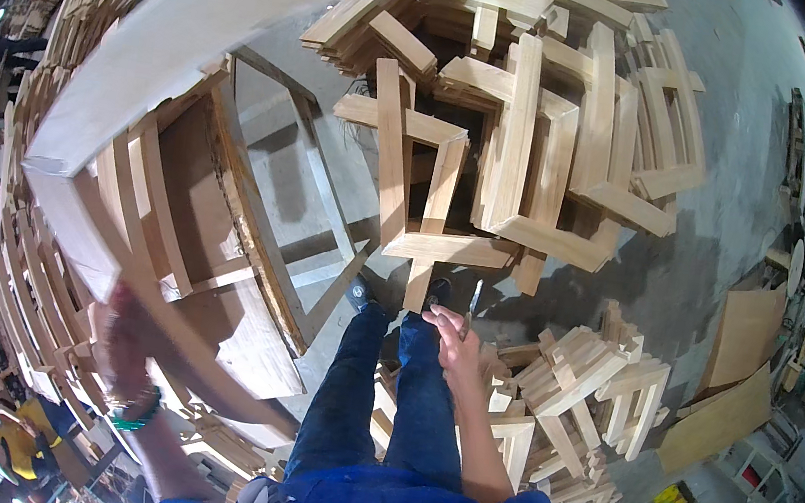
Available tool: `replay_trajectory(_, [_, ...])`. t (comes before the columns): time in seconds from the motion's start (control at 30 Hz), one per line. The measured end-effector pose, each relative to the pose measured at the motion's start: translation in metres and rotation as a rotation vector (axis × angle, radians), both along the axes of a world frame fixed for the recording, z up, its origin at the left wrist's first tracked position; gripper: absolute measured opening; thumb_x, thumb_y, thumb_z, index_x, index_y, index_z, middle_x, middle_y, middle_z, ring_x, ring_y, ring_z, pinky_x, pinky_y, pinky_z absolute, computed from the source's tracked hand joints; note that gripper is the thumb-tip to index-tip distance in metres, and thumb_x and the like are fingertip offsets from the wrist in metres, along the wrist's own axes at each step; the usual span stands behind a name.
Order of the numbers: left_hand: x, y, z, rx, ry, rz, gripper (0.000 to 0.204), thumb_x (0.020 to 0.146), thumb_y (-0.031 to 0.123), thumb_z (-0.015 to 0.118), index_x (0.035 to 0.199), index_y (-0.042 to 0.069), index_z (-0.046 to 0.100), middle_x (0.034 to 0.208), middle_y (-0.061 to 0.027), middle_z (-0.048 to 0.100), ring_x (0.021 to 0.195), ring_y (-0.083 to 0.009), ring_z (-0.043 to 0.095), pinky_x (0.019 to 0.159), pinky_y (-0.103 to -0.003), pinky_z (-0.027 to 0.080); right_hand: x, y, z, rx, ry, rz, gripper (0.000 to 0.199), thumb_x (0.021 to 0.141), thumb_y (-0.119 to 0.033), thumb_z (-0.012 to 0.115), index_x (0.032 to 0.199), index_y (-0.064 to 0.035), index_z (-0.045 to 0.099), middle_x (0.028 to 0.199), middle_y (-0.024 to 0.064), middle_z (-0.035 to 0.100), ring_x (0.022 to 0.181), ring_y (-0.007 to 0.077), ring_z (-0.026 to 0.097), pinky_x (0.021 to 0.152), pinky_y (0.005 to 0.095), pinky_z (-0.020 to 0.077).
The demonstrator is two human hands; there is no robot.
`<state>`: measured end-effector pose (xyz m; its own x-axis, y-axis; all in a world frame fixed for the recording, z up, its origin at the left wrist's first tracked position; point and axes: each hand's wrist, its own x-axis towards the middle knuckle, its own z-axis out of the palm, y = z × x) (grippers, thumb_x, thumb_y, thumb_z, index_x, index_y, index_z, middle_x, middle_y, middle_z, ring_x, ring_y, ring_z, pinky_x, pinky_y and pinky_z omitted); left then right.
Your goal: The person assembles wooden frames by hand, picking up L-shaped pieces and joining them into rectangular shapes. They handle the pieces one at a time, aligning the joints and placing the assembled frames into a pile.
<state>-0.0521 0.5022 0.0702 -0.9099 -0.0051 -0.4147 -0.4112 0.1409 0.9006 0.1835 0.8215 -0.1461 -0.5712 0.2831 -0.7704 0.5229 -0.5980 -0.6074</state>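
Frame of pale wood (131,88), large and partly blurred, stood tilted at the person's left, its corner pointing outward and one side running down toward the legs. Left hand (124,348), wearing a green bracelet (137,410), was closed on that lower side; blur hid the exact finger placement. The upper side of the frame extended forward from the corner, well apart from the fingers.

Right hand (456,344) was closed around a slim, pencil-like tool (474,303), tip directed forward, with the index finger reaching out separately. It was well apart from the frame, in front of the person's thigh.

Under the frame, a brown tabletop (199,176) with a rough, worn edge carried curved-looking wooden slats (158,211); grey metal bars (319,156) showed beside it. Directly ahead, a large stack of wooden frames (535,157) overlapped at varied angles on the grey floor (728,141). A smaller pile of joined pieces (587,385) lay at right, near the right forearm.
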Motion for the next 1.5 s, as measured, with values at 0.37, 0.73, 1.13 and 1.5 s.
replay_trajectory(0.37, [0.034,0.194,-0.135,0.677,-0.154,-0.077,0.065,0.072,0.027,0.069,0.124,-0.004,0.044,0.115,-0.0176,0.057,0.103,-0.0286,0.059,0.088,-0.043,0.049,0.043,0.067,0.078,0.206,0.128,0.041,0.029,0.092,-0.012,0.051,0.116,0.0016,0.059,0.107,0.0087,0.066,0.098,0.0110,0.057,0.089,0.0247,0.0412])
replay_trajectory(0.73, [0.011,0.285,-0.298,-0.278,0.133,-0.223,0.060,0.073,0.019,0.074,0.117,-0.001,0.038,0.102,-0.0193,0.059,0.089,-0.0296,0.062,0.078,-0.036,0.050,0.080,0.069,0.026,0.135,-0.081,-0.025,0.027,0.093,-0.017,0.052,0.112,-0.0015,0.061,0.099,0.0081,0.068,0.060,0.0020,0.038,0.055,0.0188,0.0279])
replay_trajectory(1.13, [0.016,0.344,-0.418,-0.619,0.171,-0.349,0.071,0.070,0.035,0.073,0.120,0.000,0.038,0.114,-0.0240,0.053,0.106,-0.0394,0.054,0.090,-0.043,0.044,0.105,0.073,-0.009,0.048,-0.231,-0.162,0.028,0.093,-0.022,0.051,0.111,-0.0030,0.061,0.095,0.0070,0.068,0.045,-0.0022,0.030,0.041,0.0159,0.0233])
replay_trajectory(1.5, [0.032,0.311,-0.434,-0.285,-0.112,-0.466,0.063,0.062,0.016,0.075,0.115,-0.003,0.047,0.103,-0.0185,0.061,0.097,-0.0296,0.059,0.086,-0.038,0.047,0.099,0.071,-0.017,0.038,-0.184,0.017,0.034,0.094,-0.023,0.053,0.117,0.0021,0.057,0.102,0.0083,0.066,0.097,0.0135,0.061,0.090,0.0268,0.0448])
